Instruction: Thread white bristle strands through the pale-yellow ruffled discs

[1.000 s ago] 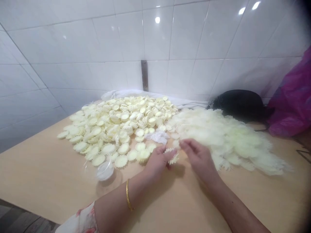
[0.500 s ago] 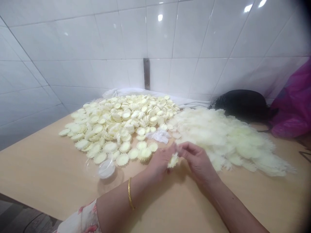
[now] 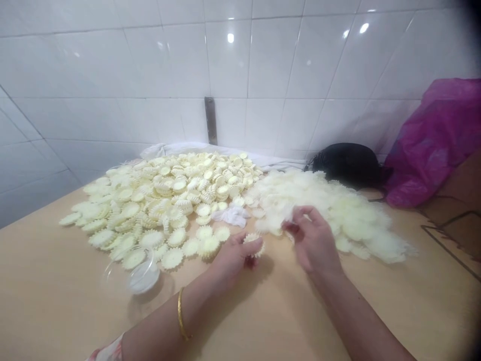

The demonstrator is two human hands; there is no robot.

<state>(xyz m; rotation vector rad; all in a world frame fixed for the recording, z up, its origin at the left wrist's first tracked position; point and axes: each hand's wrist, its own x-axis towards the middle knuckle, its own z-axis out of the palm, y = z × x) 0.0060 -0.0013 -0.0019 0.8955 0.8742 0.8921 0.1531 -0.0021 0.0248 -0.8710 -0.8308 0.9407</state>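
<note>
My left hand [image 3: 236,253] pinches a small pale-yellow disc [image 3: 258,245] with a toothed edge between thumb and fingers. My right hand [image 3: 313,238] is at the near edge of a heap of thin, whitish toothed sheets [image 3: 300,193]. Its fingers are bent together; blur hides what lies between their tips. Left of the hands spreads a big pile of pale-yellow cup-like toothed discs [image 3: 180,185]. Several flat ones lie beside my left hand, among them a small stack [image 3: 208,245].
A clear round tub [image 3: 145,277] with white contents stands at the front left. A crumpled white cloth [image 3: 231,215] lies between the heaps. Behind are a black bag [image 3: 345,163], a magenta plastic bag [image 3: 432,135] and the tiled wall [image 3: 270,60]. A dark metal frame [image 3: 447,240] is at right.
My hands have moved apart; my right hand has gone to the edge of the whitish sheets. My left hand keeps hold of the disc. The view has swung right.
</note>
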